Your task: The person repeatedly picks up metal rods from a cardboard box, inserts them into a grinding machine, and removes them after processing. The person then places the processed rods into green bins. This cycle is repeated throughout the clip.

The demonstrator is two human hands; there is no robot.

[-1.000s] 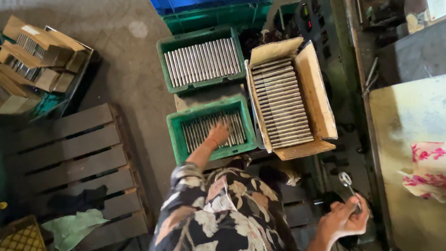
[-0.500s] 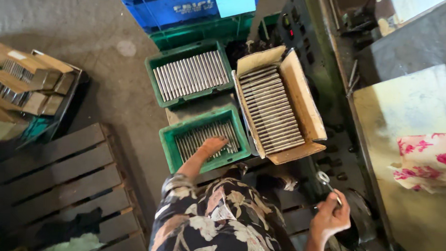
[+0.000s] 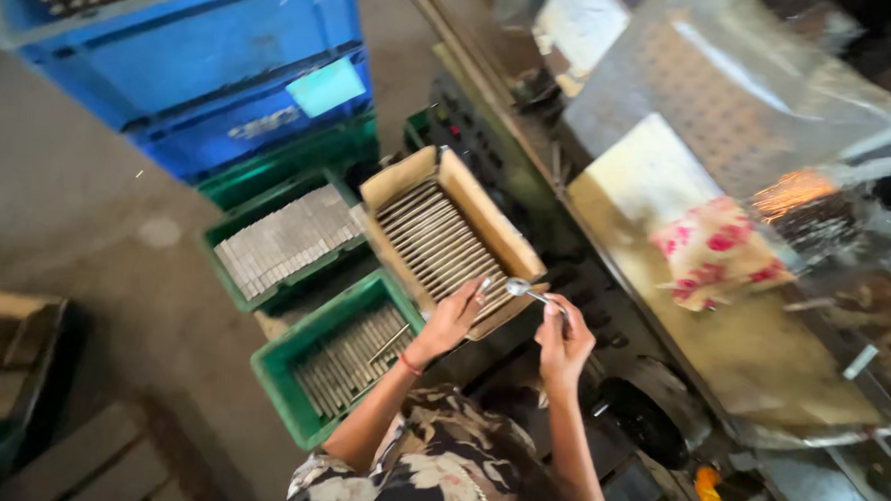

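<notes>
My right hand (image 3: 565, 344) pinches a shiny metal spoon (image 3: 530, 292) by its handle; my left hand's (image 3: 452, 321) fingers close around slim metal blanks (image 3: 486, 282). At twelve o'clock sits the cardboard box (image 3: 487, 217); a loose pinch could drop the spoon there.

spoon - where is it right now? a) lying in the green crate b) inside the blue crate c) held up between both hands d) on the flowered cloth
c: the spoon is raised in front of the person, with the right hand gripping its handle and the left hand at its bowl end, above the edge of the cardboard box of metal pieces.
</notes>
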